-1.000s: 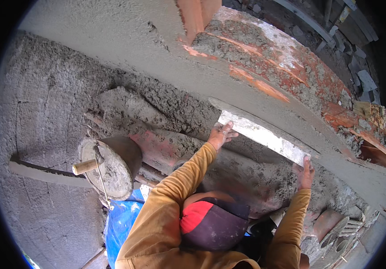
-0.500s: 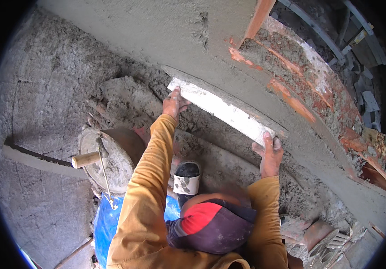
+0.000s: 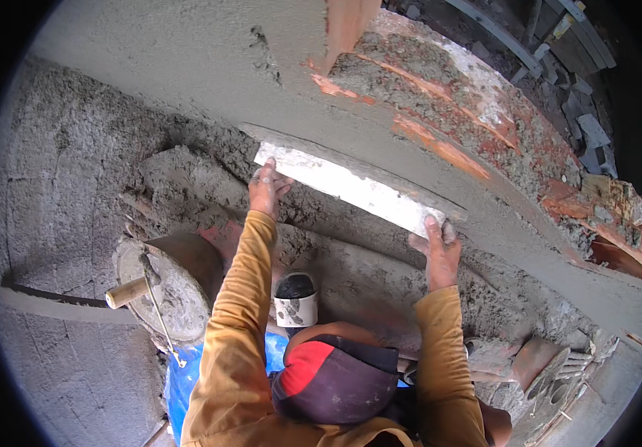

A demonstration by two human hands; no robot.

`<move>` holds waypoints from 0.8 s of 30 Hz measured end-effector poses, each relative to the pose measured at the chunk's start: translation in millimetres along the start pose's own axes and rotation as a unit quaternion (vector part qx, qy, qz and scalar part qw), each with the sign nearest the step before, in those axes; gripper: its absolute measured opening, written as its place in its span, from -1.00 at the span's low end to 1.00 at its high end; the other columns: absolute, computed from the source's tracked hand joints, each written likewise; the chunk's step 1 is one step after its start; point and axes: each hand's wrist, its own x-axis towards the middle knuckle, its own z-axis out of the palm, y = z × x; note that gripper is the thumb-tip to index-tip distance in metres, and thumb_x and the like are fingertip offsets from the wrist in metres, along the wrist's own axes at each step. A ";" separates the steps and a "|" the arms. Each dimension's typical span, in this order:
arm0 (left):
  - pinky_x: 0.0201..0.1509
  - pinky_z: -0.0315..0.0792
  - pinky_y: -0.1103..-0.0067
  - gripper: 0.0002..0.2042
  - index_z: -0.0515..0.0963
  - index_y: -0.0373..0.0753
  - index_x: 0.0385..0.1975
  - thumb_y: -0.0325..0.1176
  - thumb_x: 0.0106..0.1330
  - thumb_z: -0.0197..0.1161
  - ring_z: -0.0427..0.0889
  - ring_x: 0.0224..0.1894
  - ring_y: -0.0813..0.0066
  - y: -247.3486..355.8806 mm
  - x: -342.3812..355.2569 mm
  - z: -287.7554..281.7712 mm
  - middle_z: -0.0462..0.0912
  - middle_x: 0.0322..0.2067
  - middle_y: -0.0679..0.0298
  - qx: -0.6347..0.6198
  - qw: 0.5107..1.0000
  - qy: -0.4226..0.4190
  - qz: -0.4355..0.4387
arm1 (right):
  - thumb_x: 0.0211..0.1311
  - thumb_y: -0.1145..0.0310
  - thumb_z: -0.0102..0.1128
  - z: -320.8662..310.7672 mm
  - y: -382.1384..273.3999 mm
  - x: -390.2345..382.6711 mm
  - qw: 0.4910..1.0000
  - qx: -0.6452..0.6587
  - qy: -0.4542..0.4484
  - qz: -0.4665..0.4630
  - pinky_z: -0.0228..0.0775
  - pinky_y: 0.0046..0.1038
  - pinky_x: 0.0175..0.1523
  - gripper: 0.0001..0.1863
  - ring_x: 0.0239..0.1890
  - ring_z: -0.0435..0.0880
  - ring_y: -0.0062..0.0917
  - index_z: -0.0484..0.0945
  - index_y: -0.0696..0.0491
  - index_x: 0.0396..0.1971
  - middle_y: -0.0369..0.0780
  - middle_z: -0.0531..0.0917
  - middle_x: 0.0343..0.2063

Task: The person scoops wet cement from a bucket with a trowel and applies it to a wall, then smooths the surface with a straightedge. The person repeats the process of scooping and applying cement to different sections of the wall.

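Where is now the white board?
In the head view, the white board is just above centre, its left end in the left hand, its right end in the right hand, beside grey plaster.

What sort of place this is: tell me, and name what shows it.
Probably a building site or a renovation: a long, straight, white-faced board held along a smooth, grey, plaster-like surface, beside rough, orange-red, mortar-smeared brickwork.

White board (image 3: 350, 188) partly hidden under right fingers (image 3: 434, 229), blue sheet (image 3: 181, 381) partly behind left sleeve (image 3: 243, 298), shirt (image 3: 228, 417) cut off below
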 end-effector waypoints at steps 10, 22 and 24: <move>-0.01 0.35 0.40 -0.42 0.21 -0.30 0.06 -0.05 0.18 0.21 0.51 -0.05 0.27 -137.2 -81.3 97.6 0.46 -0.06 0.08 0.048 0.947 -0.235 -0.214 | 0.00 0.09 0.33 -244.0 63.3 21.9 0.977 -0.021 0.152 0.146 0.52 -0.40 -0.25 -0.45 -0.32 0.59 -0.46 0.44 0.18 -0.13 -0.16 0.56 -0.24; 0.03 0.40 0.44 -0.56 0.26 -0.35 -0.04 -0.25 0.18 0.17 0.55 -0.06 0.21 -59.5 -160.3 118.2 0.51 -0.08 0.02 0.138 0.827 -0.518 -0.171 | 0.13 -0.10 0.08 -238.8 81.0 -52.1 0.886 0.271 0.375 0.018 0.38 -0.20 -0.01 -0.25 -0.02 0.48 -0.32 0.21 0.17 0.14 -0.12 0.41 0.01; 0.04 0.38 0.47 -0.57 0.26 -0.35 0.01 -0.25 0.23 0.15 0.52 -0.02 0.25 -79.0 -162.7 127.0 0.51 -0.08 0.05 0.176 0.803 -0.548 -0.154 | 0.16 -0.17 -0.02 -159.6 57.9 -46.9 0.837 0.363 0.410 0.017 0.27 -0.17 0.10 -0.15 0.11 0.36 -0.28 0.05 0.21 0.22 -0.08 0.22 0.17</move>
